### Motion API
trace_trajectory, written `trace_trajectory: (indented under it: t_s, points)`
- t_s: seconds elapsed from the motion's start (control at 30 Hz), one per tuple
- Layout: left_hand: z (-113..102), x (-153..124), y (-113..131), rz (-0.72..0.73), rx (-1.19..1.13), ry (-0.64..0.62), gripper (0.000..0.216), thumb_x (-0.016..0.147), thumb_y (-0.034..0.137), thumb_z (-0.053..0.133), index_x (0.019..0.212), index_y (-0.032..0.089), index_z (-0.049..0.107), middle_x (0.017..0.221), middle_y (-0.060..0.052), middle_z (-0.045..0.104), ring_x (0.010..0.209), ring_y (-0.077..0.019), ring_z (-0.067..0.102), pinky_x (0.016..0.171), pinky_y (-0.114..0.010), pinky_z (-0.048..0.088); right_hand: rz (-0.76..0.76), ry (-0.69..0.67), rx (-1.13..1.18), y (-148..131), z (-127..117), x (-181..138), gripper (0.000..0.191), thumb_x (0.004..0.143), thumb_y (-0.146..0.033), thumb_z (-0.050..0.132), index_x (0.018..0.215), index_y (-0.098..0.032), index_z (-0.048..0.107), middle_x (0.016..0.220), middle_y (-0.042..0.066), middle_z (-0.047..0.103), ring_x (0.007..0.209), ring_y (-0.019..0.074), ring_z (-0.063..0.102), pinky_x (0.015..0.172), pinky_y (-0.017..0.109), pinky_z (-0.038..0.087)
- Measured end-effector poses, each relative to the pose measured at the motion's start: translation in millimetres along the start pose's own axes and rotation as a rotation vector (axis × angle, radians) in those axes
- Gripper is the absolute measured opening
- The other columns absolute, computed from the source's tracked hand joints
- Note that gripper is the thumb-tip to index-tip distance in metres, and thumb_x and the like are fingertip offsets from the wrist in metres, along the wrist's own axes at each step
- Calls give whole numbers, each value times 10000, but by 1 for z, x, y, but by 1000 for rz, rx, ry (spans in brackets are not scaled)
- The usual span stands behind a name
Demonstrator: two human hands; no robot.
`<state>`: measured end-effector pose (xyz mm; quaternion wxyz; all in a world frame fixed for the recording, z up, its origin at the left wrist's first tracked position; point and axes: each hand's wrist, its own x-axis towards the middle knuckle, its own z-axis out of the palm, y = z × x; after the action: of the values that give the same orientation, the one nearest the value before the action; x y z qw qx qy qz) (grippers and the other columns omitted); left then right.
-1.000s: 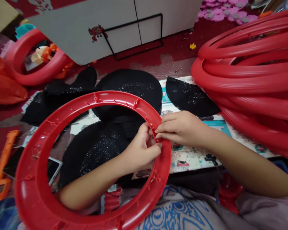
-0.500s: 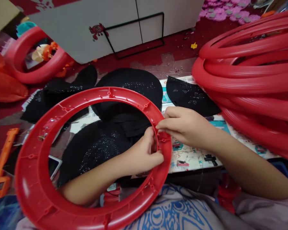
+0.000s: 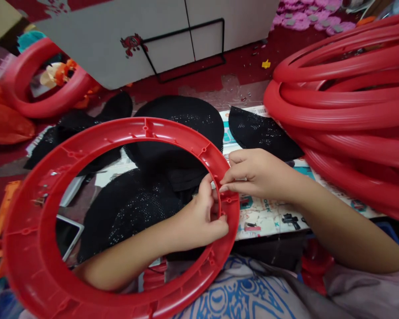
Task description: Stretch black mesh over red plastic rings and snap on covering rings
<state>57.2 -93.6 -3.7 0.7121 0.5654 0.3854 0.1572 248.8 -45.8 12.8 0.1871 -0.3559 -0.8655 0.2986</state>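
Note:
A red plastic ring (image 3: 23, 250), its hollow ribbed side facing up, is held at a tilt over my lap. My left hand (image 3: 208, 217) reaches through its opening and grips the right side of the rim, with fingers partly hidden behind the inner wall. At the same spot, my right hand (image 3: 249, 173) pinches thumb and fingers together inside the channel; whatever is between the tips is too small to make out. Small shiny metal bits (image 3: 44, 190) lie in the channel's left part. Beneath the ring are black perforated fabric pieces (image 3: 136, 208).
Large red rings (image 3: 335, 106) are stacked at the right. A smaller red ring (image 3: 11, 93) stands at the left, above an orange plastic frame (image 3: 1, 221). A white-edged device (image 3: 68, 237) shows through the opening. At the back stands a white panel (image 3: 166, 48) with a black wire frame.
The ring's left side has swung outward to the left. My right fingertips have shifted slightly down along the channel, while my left hand keeps its grip.

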Motion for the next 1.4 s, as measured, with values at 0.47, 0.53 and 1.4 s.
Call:
trace_trajectory:
  t_s: [0.47,0.53,1.4]
  points:
    - [0,-4,1,137,-426,-74,469,865,279,615,1235,261,327,1161,-59,543,910,-113,599,778,-221,507,-38,47,229,2,-5,-2,90,794,-195,677,740,-160,740,700,-2,604,615,78,544,595,202,396]
    - [1,-2,1,115,-423,-24,416,867,259,610,1197,255,356,1119,-50,575,884,-116,614,752,-220,516,-38,44,195,2,-4,-1,85,792,-192,677,741,-164,740,691,-6,600,607,76,534,586,200,384]
    - [-8,1,-9,53,275,172,310,793,199,461,1094,175,388,1040,-70,521,992,-238,520,875,-443,437,-254,185,-73,1,7,-4,203,906,-157,481,894,-128,681,808,46,627,692,112,543,620,211,406]
